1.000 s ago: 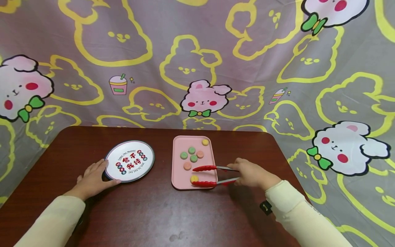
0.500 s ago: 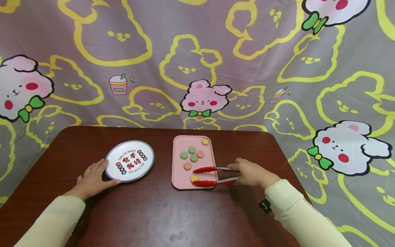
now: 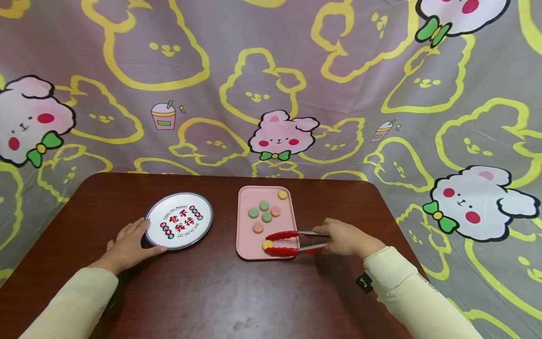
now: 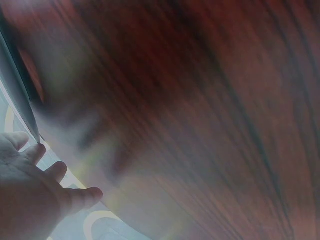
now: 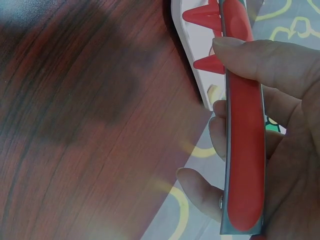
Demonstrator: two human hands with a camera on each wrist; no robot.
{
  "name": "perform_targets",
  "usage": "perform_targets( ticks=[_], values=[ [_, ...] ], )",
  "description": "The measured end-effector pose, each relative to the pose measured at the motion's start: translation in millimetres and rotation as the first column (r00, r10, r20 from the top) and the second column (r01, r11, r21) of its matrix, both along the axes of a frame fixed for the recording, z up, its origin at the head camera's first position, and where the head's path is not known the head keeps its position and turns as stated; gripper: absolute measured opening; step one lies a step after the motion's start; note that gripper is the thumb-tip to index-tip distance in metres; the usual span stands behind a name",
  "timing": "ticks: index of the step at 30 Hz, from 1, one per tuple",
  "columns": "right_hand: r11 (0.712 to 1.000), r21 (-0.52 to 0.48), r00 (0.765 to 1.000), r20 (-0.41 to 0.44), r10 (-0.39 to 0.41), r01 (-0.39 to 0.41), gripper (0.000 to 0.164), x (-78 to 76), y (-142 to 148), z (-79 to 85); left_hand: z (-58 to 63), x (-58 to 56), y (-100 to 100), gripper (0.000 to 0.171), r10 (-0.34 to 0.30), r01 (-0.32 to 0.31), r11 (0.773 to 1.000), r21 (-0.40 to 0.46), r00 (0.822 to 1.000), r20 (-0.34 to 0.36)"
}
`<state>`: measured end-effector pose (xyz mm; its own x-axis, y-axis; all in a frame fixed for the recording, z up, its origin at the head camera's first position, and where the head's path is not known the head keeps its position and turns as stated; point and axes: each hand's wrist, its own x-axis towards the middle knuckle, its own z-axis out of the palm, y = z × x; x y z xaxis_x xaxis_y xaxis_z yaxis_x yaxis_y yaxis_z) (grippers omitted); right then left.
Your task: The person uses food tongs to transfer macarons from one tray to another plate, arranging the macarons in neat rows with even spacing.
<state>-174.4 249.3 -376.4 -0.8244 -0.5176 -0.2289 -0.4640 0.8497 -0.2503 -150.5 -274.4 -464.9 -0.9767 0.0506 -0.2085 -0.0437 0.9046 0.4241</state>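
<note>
Tongs (image 3: 282, 252) have narrowed at the nearer yellow piece (image 3: 267, 244), left of the right hand (image 3: 346, 238), fingers gripping them; left hand (image 3: 128, 245), fingers spread.

The head camera looked forward and down from above the near side of the pink tray (image 3: 249, 247), far enough back to take in the table (image 3: 190, 292) around it and the printed cloth (image 3: 271, 28) beyond. The left wrist camera, left of the tray, looked slantwise across the tabletop at close range; it shared the left hand (image 3: 129, 247) and the plate (image 3: 179, 221) with the head view. The right wrist camera, right of the tray, faced along the tongs (image 3: 282, 252) very closely, sharing them, the right hand (image 3: 345, 238) and part of the tray with the head view.
</note>
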Motion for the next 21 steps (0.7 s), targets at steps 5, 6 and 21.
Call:
perform_targets(
  ticks=[5,6,21],
  values=[
    [1.0,-0.001,1.0,0.006,0.006,-0.006,0.048,-0.1,-0.3,0.6,0.2,0.2,0.5,0.12,-0.004,0.005,1.0,0.004,1.0,-0.004],
    [1.0,-0.002,1.0,0.006,0.005,-0.005,0.048,0.0,-0.2,0.7,0.1,0.1,0.5,0.12,-0.005,0.005,1.0,0.004,1.0,-0.004],
    [0.997,-0.072,1.0,0.014,-0.015,0.016,0.047,1.9,3.8,0.9,-1.1,0.0,0.2,0.12,0.0,0.0,1.0,0.009,1.0,-0.005]
  ],
)
